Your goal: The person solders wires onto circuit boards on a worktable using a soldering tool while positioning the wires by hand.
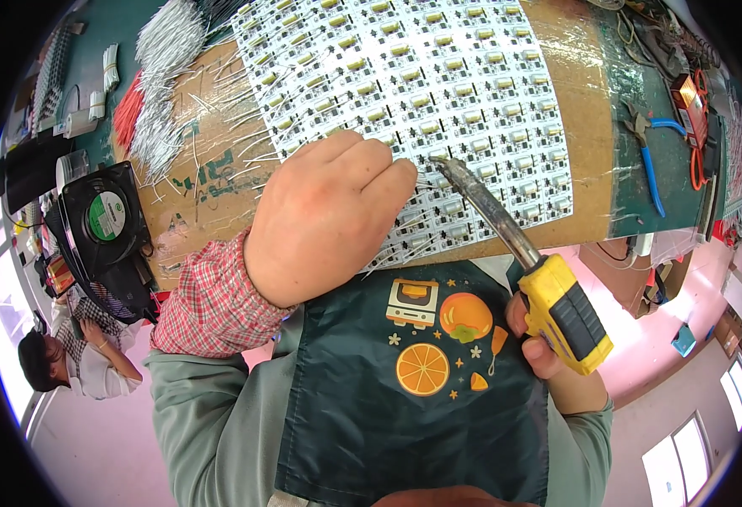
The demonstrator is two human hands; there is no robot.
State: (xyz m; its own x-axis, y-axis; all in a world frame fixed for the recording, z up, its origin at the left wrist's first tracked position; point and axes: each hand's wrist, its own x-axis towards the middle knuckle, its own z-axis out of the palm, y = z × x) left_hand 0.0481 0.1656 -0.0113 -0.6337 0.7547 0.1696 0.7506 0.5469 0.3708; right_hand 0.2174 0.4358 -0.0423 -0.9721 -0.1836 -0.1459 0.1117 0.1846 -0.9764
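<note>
A large white panel of small circuit boards (519,63) lies in front of me, with rows of yellowish parts and black chips. Thin white wires stick out along its left and near parts. My left hand (329,211) is closed over the panel's near left area, its fingertips curled under and hidden, so what they pinch does not show. In my right hand (540,345) is a yellow and black soldering iron (565,313), held by its handle. Its dark metal tip touches or hovers over the panel just right of my left hand; I cannot tell which.
Bundles of white wires (168,59) and red wires (128,114) lie at the far left of the brown work board (586,127). A black fan (105,211) stands at the left. Blue-handled cutters (648,156) lie at the right. Another person (75,355) is beyond the left side.
</note>
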